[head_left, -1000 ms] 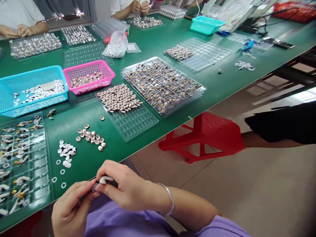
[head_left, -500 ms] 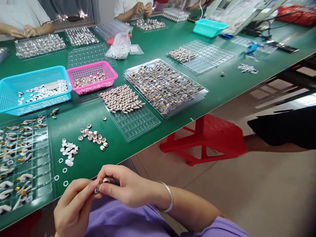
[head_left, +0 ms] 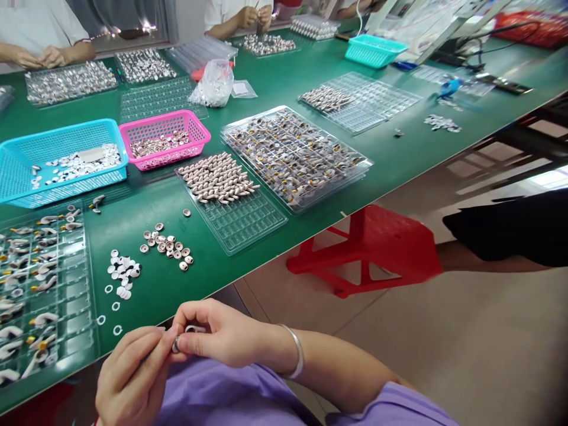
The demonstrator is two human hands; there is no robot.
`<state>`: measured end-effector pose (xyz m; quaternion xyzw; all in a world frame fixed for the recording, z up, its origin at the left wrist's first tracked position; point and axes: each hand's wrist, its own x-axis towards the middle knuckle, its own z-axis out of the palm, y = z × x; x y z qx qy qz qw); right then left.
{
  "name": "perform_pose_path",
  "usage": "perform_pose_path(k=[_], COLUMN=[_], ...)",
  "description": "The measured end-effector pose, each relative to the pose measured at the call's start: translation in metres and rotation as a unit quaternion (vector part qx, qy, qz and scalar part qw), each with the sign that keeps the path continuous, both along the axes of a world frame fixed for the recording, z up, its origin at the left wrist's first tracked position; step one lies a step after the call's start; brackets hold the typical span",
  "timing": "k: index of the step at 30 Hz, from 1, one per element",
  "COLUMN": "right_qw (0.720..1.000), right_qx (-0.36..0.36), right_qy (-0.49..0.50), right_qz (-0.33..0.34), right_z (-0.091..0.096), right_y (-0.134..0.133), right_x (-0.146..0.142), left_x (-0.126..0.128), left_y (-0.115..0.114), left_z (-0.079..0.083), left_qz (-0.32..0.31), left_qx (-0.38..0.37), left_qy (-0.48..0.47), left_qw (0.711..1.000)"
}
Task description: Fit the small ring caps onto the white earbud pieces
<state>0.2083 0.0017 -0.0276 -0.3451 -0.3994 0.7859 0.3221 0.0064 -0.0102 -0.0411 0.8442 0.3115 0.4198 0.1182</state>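
Note:
Above my lap, at the table's front edge, my left hand [head_left: 135, 373] and my right hand [head_left: 217, 334] meet at the fingertips. Between them they pinch a small earbud [head_left: 176, 344], its round end showing and most of it covered by fingers. A pale stem-like piece [head_left: 194, 329] shows inside the curl of my right fingers. On the table close by lie white round stickers [head_left: 125, 269], several thin white rings [head_left: 116, 306] and small round earbud caps [head_left: 168, 244]. To the left, a clear tray [head_left: 75, 296] holds earbud parts with yellow bits.
A blue basket [head_left: 66, 184] and a pink basket [head_left: 165, 160] hold small parts. Beyond my hands are a tray of beige earbud stems [head_left: 217, 177] and a full stacked tray [head_left: 295, 157]. A red stool [head_left: 386, 242] stands right of the table. Other people work across it.
My fingers have shifted slightly around the earbud, and the left fingertips now cover more of it. The pale stem shows a little more. The table items are as before.

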Motion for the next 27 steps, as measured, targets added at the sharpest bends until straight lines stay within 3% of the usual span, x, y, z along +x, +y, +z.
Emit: perform_pose_path(k=[7, 14, 27], right_qw=[0.99, 0.98, 0.975], right_qx=[-0.118, -0.162, -0.183], right_qy=[0.07, 0.104, 0.109], right_qz=[-0.043, -0.043, -0.062], right_z=[0.001, 0.003, 0.003], right_y=[-0.002, 0.002, 0.0], right_x=[-0.005, -0.01, -0.015], left_x=[0.003, 0.002, 0.003], left_y=[0.004, 0.002, 0.003], left_z=[0.005, 0.003, 0.002], left_qz=[0.007, 0.041, 0.014], left_qx=[-0.052, -0.148, -0.109], left_qy=[-0.029, -0.073, -0.06], left_qw=[0.998, 0.985, 0.992])
